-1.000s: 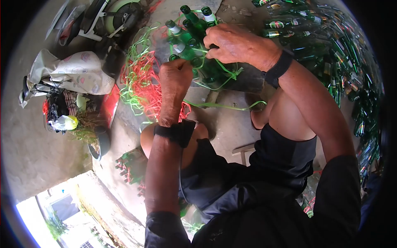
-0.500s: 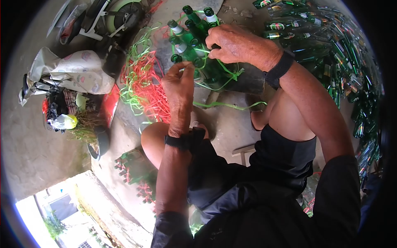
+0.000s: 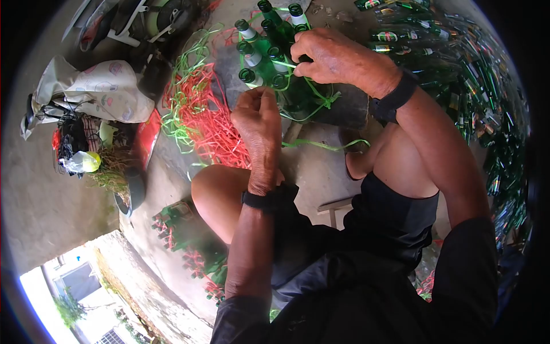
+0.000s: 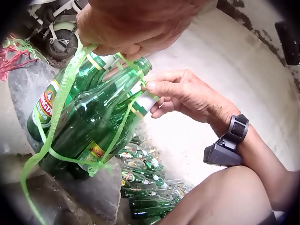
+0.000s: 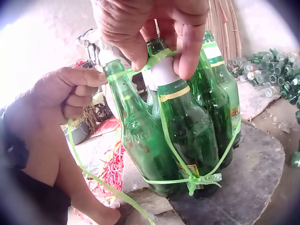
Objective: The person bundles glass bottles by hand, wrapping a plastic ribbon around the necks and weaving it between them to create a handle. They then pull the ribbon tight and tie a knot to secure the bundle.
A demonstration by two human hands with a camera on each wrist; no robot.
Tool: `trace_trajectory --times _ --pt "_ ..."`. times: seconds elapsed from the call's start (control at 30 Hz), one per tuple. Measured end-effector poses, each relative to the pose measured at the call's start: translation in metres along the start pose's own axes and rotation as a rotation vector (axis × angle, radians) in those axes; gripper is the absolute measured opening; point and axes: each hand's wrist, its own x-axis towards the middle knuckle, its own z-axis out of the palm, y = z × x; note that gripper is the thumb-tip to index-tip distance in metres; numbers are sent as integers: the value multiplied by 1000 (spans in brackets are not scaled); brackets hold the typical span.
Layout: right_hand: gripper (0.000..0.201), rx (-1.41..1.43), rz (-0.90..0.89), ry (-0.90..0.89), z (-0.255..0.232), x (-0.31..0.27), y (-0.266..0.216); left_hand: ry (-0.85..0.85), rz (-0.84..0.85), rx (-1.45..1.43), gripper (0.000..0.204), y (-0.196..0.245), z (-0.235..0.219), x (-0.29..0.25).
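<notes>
Several green bottles (image 3: 250, 55) (image 5: 187, 126) stand grouped on a dark slab (image 5: 234, 183), a green strap (image 5: 164, 182) tied round their lower part with a knot in front. Strap also runs around the necks. At a bottle neck on the near left, the left hand (image 3: 258, 120) (image 5: 70, 91) pinches the strap between thumb and curled fingers. The right hand (image 3: 344, 62) (image 4: 187, 93) pinches the strap by another neck, thumb and fingers on either side in the right wrist view. A loose strap end (image 4: 30, 173) hangs below the left hand.
Red and green straps (image 3: 212, 120) lie left of the bottles. A large heap of green bottles (image 3: 470, 74) fills the right side. More bottles (image 3: 189, 235) stand lower left, near a pot (image 3: 133, 189). A scooter (image 3: 126, 23) is at the upper left.
In the head view the left hand has shifted right and slightly down, staying near the same bottle neck. The right hand keeps its hold with little movement.
</notes>
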Motion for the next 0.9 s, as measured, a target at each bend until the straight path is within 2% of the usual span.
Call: trace_trajectory --times 0.2,0.27,0.33,0.53,0.6,0.67,0.73,0.87,0.9 --pt "26 21 -25 46 3 -3 1 7 -23 -133 18 -15 1 1" --pt "26 20 -58 82 4 -3 3 -15 -205 -195 16 -14 -2 1" --pt "27 47 -79 123 4 -4 4 -31 -251 -249 15 -12 -4 2" --pt "26 22 -102 84 -2 -3 4 -55 -366 -389 14 -11 -3 -1" --pt "26 69 -57 40 -2 -2 4 -96 -469 -407 13 -6 -6 -1" --pt "26 114 -8 -4 -3 -2 6 -120 -495 -437 13 -4 -8 0" --pt "36 83 -89 36 -5 0 9 -145 -521 -468 13 -6 -11 2" --pt "38 53 -114 22 -9 -1 10 -176 -527 -452 14 -8 -12 7" --pt "37 117 -47 14 -14 -2 4 -180 -525 -421 14 -9 -12 8"
